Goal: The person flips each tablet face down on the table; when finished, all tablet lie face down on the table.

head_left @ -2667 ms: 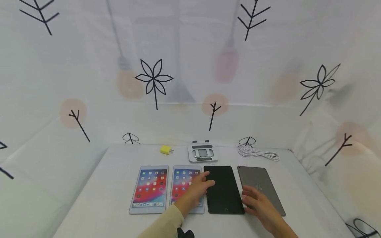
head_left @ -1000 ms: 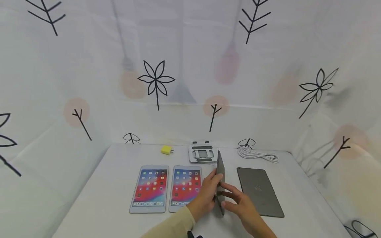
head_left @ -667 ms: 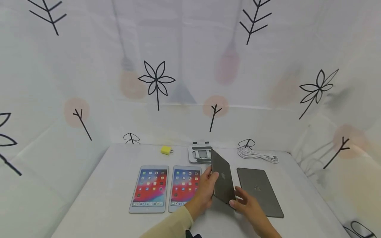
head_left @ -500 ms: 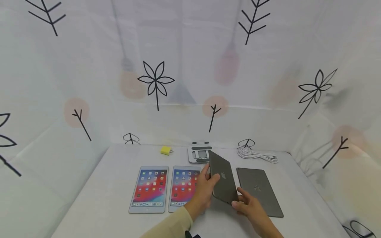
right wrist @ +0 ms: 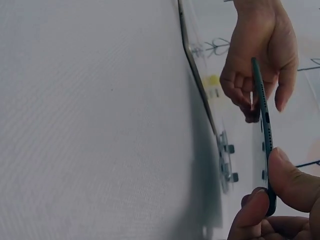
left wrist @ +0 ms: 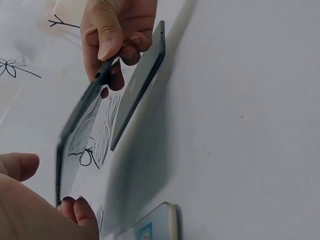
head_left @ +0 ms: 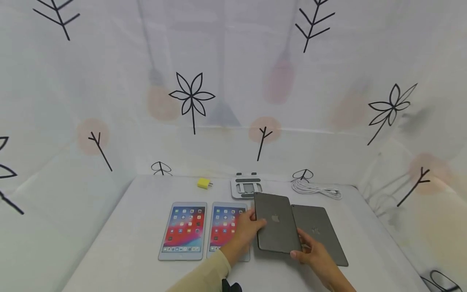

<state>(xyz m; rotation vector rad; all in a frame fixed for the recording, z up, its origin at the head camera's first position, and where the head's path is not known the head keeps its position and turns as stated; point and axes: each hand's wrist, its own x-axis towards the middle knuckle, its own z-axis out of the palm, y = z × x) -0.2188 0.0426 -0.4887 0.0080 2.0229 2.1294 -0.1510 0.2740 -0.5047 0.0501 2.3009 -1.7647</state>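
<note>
Two-handed grip on the dark tablet: right hand pinches its lower right corner, thumb on one face and fingers on the other, closed down to its thickness. Left hand has fingers curled under the left edge, thumb over the back; can't tell how hard that thumb presses. Tablet is off the tabletop, tilted, logo side to the head camera. Change: it lay with its black screen up a few seconds ago, stood edge-on about a second ago, now shows nearly its whole back. Reads as the flip being mostly done, set-down not. In the head view it just overlaps the grey tablet, which lies back-up to its right. Two white-framed tablets sit left, screens lit; the white stand, yellow charger and coiled white cable sit behind, not moved.
</note>
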